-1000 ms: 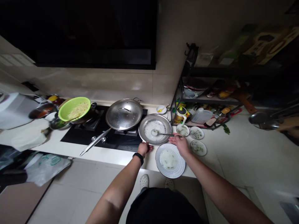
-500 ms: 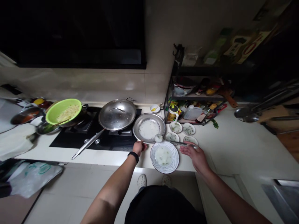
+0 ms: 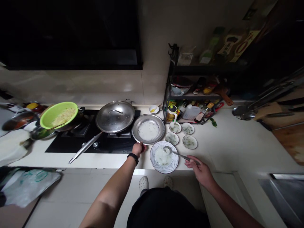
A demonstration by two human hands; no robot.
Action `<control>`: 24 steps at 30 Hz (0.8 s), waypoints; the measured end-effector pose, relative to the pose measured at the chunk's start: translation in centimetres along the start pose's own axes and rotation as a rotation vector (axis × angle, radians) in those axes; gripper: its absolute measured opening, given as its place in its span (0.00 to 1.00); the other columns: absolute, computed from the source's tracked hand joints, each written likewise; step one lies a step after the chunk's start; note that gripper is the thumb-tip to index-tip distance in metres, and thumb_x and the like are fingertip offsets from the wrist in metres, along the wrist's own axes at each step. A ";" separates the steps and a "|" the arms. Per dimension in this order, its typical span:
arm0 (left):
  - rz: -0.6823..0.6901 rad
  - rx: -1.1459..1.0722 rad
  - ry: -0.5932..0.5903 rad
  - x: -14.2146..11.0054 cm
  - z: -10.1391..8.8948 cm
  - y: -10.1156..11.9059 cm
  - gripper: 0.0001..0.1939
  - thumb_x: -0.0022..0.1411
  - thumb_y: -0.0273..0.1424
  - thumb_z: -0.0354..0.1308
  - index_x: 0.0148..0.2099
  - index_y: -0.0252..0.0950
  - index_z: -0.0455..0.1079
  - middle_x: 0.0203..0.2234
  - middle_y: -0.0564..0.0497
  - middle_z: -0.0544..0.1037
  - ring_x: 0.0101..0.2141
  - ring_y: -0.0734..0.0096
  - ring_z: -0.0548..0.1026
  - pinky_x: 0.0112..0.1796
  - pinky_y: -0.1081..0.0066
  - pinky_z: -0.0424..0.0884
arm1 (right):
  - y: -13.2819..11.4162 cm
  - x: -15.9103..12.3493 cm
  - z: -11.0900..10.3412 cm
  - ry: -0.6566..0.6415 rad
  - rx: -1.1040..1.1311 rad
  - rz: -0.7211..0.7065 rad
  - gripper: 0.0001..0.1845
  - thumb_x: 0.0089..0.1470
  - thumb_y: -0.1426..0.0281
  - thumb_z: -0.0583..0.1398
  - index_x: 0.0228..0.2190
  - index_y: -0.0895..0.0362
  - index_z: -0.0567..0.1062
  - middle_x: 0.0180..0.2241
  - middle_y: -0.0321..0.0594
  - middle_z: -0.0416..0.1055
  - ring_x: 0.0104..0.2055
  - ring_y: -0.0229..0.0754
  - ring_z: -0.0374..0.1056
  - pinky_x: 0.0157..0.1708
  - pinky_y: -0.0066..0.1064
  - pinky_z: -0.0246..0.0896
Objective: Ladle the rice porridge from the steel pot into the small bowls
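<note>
A person's right hand [image 3: 199, 171] is pinching the thin end of a metal spoon [image 3: 178, 154], though the dim view makes the exact finger hold hard to judge. The spoon is slanting across the bench [image 3: 220, 152], its long handle running from that hand toward its bowl, which is hanging over a blue-striped white plate [image 3: 163, 169] holding pale liquid. The right hand is just beyond the plate's right rim and is much nearer the spoon than the left hand [image 3: 139, 148]. The left hand is curling onto the edge of a round steel dish [image 3: 149, 116], which is sitting just beyond the plate. Four small used plates [image 3: 175, 127] are lying farther right.
</note>
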State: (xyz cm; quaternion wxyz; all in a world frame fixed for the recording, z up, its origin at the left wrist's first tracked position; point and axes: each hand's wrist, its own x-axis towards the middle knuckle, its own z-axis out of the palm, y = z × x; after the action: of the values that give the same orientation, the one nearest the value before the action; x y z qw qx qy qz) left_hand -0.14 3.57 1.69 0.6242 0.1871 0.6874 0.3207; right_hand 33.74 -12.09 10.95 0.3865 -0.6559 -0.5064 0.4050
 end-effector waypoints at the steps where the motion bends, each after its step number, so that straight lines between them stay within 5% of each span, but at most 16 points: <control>1: -0.001 -0.002 0.001 0.0 0.0 0.0 0.11 0.73 0.35 0.52 0.36 0.37 0.65 0.25 0.51 0.77 0.23 0.73 0.76 0.30 0.74 0.73 | 0.0 -0.3 -0.2 -0.049 -0.088 -0.074 0.26 0.64 0.51 0.55 0.49 0.56 0.77 0.36 0.48 0.83 0.39 0.49 0.81 0.41 0.42 0.78; 7: 0.001 -0.026 -0.001 0.0 0.1 0.0 0.12 0.74 0.33 0.50 0.36 0.37 0.64 0.25 0.51 0.76 0.22 0.75 0.75 0.28 0.75 0.73 | -0.9 -1.3 -1.5 -0.265 -0.617 -0.688 0.23 0.65 0.73 0.52 0.57 0.51 0.75 0.51 0.43 0.79 0.50 0.44 0.77 0.52 0.37 0.74; 11: 0.006 -0.033 -0.001 0.0 0.1 -0.1 0.11 0.74 0.33 0.49 0.36 0.37 0.64 0.25 0.50 0.77 0.21 0.75 0.75 0.27 0.75 0.72 | -1.3 -1.2 -2.3 -0.270 -0.784 -0.902 0.26 0.63 0.76 0.52 0.60 0.52 0.72 0.52 0.42 0.79 0.51 0.43 0.77 0.53 0.35 0.74; 17: 0.006 -0.021 -0.007 0.0 0.1 0.0 0.12 0.74 0.32 0.49 0.35 0.36 0.65 0.24 0.50 0.76 0.20 0.75 0.73 0.25 0.75 0.70 | -3.6 1.8 -1.5 -0.163 -0.740 -0.925 0.24 0.65 0.75 0.52 0.59 0.55 0.73 0.53 0.45 0.78 0.54 0.45 0.75 0.57 0.37 0.71; 24: 0.005 0.000 -0.009 -0.1 0.1 0.0 0.11 0.74 0.34 0.49 0.37 0.36 0.65 0.26 0.50 0.78 0.22 0.74 0.76 0.27 0.75 0.71 | -5.4 11.5 5.5 -0.081 -0.607 -0.749 0.21 0.68 0.69 0.50 0.55 0.55 0.75 0.50 0.47 0.79 0.52 0.47 0.76 0.53 0.41 0.73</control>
State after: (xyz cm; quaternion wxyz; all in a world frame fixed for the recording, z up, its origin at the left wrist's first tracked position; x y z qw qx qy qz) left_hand -0.06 3.52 1.73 0.6267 0.1901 0.6841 0.3213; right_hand 28.65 0.70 12.21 0.2770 -0.4953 -0.8177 0.0971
